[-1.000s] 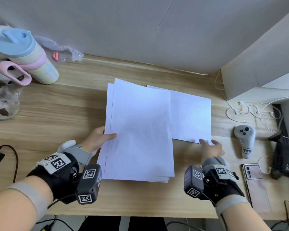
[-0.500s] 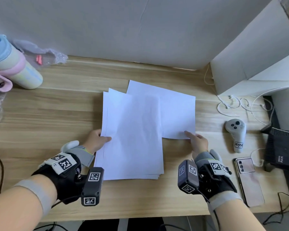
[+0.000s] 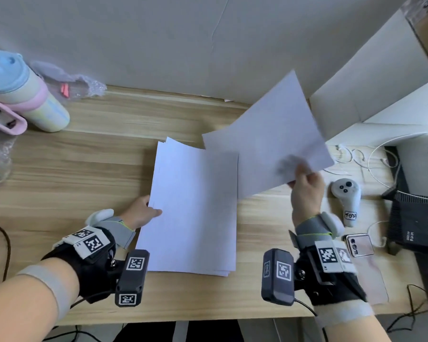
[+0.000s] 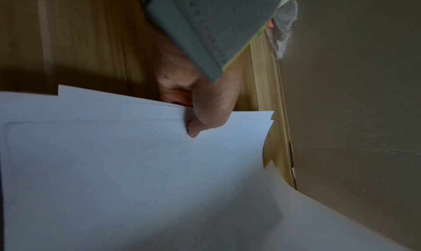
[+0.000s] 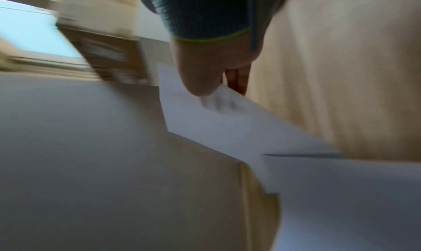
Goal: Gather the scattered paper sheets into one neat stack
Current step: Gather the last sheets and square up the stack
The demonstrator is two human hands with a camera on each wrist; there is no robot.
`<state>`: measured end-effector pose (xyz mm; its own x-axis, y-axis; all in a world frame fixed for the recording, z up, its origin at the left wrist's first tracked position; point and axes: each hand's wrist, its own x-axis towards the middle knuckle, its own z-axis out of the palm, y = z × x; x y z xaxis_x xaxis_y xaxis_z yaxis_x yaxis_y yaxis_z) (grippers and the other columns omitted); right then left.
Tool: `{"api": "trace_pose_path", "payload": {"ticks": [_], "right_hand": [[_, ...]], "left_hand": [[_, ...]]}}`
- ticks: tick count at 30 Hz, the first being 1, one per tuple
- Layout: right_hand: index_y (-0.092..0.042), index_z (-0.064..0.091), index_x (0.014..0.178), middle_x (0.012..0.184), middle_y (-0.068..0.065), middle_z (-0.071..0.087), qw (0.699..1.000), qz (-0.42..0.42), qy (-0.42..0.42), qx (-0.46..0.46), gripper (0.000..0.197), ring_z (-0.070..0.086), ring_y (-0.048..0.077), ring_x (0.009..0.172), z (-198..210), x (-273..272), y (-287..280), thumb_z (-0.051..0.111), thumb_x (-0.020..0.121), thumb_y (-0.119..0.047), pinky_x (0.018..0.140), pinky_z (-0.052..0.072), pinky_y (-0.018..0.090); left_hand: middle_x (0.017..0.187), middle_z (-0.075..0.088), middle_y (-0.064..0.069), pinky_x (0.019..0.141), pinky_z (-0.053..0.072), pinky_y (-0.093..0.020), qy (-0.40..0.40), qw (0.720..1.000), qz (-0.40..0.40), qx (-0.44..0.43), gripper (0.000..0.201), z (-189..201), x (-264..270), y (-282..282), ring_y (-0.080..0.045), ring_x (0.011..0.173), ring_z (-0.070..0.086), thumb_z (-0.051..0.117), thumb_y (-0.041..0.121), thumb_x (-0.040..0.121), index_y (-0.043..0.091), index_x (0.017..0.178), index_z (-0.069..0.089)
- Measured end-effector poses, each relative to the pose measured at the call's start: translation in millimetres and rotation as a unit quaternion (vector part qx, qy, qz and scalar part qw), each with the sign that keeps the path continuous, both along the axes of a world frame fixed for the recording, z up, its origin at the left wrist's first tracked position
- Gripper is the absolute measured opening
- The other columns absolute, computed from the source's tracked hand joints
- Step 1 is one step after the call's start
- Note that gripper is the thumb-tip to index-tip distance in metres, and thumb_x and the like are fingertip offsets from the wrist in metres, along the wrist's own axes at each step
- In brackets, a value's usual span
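Your right hand [image 3: 307, 191] pinches the near corner of a single loose sheet [image 3: 269, 144], thumb on top, fingers under. The sheet is lifted off the bench [image 3: 84, 169] and tilted, fanning up and away from the hand toward the back wall; its left edge overlaps the stack's right edge. It's blurred in the right wrist view.

Your left hand [image 3: 141, 213] pinches the left edge of the stack [image 3: 195, 213], thumb on the top sheet, fingers curled beneath the edge. The stack lies on the bench mid-scene, directly right of that hand, sheets slightly fanned at the far end.

A white controller [image 3: 346, 196] and phone [image 3: 358, 245] lie just right of your right hand. A pastel tumbler [image 3: 27, 95] stands far left.
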<state>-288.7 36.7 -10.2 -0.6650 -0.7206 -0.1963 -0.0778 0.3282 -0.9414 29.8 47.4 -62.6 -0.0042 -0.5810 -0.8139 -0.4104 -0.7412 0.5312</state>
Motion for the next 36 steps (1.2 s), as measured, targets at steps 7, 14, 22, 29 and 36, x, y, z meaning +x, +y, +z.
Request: {"api": "trace_pose_path", "payload": {"ticks": [7, 14, 22, 29, 36], "right_hand": [[-0.029, 0.056, 0.074, 0.063, -0.022, 0.057, 0.972, 0.11, 0.073, -0.195, 0.025, 0.048, -0.002, 0.063, 110.3, 18.3, -9.1, 0.047, 0.094, -0.017, 0.063, 0.039, 0.018], [-0.021, 0.069, 0.083, 0.078, -0.009, 0.066, 0.961, 0.218, -0.106, -0.136, 0.024, 0.058, 0.009, 0.075, 123.3, 42.8, -20.9, 0.05, 0.091, -0.01, 0.068, 0.046, 0.021], [-0.014, 0.065, 0.079, 0.065, -0.002, 0.066, 0.953, 0.26, -0.107, 0.116, 0.026, 0.057, 0.013, 0.058, 34.3, 58.5, -33.4, 0.046, 0.091, -0.001, 0.057, 0.046, 0.025], [-0.011, 0.054, 0.069, 0.066, 0.007, 0.054, 0.946, 0.214, -0.047, 0.239, 0.024, 0.049, 0.02, 0.056, -43.7, 67.7, -35.5, 0.043, 0.088, -0.001, 0.052, 0.037, 0.025], [-0.011, 0.058, 0.097, 0.084, 0.006, 0.056, 0.947, 0.162, -0.012, 0.278, 0.015, 0.05, 0.023, 0.073, -74.0, 80.1, -29.5, 0.046, 0.088, -0.013, 0.066, 0.04, 0.029]], "left_hand": [[0.13, 0.055, -0.025, 0.075, 0.049, -0.032, 0.044, 0.998, 0.049, 0.015, 0.037, 2.2, 5.5, 6.7, -0.029, 0.093, 0.056, 0.051, -0.002, 0.09, -0.007, 0.127, 0.049], [0.118, 0.061, -0.013, 0.092, 0.047, -0.041, 0.09, 0.99, 0.077, 0.07, 0.045, 12.5, 15.3, 5.3, -0.028, 0.1, 0.056, 0.041, 0.032, 0.097, 0.003, 0.131, 0.05], [0.145, 0.043, -0.018, 0.107, 0.035, -0.043, 0.112, 0.984, 0.084, 0.108, 0.069, 14.3, 28.9, 5.8, -0.034, 0.131, 0.045, 0.019, 0.057, 0.094, 0.012, 0.147, 0.025], [0.148, 0.041, -0.014, 0.113, 0.032, -0.044, 0.122, 0.983, 0.076, 0.116, 0.08, 4.1, 32.0, 4.5, -0.031, 0.133, 0.043, 0.026, 0.07, 0.085, 0.018, 0.146, 0.03], [0.112, 0.061, 0.004, 0.092, 0.042, -0.031, 0.112, 0.988, 0.047, 0.095, 0.028, -0.5, 23.2, 2.5, -0.013, 0.094, 0.058, 0.059, 0.034, 0.088, 0.021, 0.112, 0.053]]}}
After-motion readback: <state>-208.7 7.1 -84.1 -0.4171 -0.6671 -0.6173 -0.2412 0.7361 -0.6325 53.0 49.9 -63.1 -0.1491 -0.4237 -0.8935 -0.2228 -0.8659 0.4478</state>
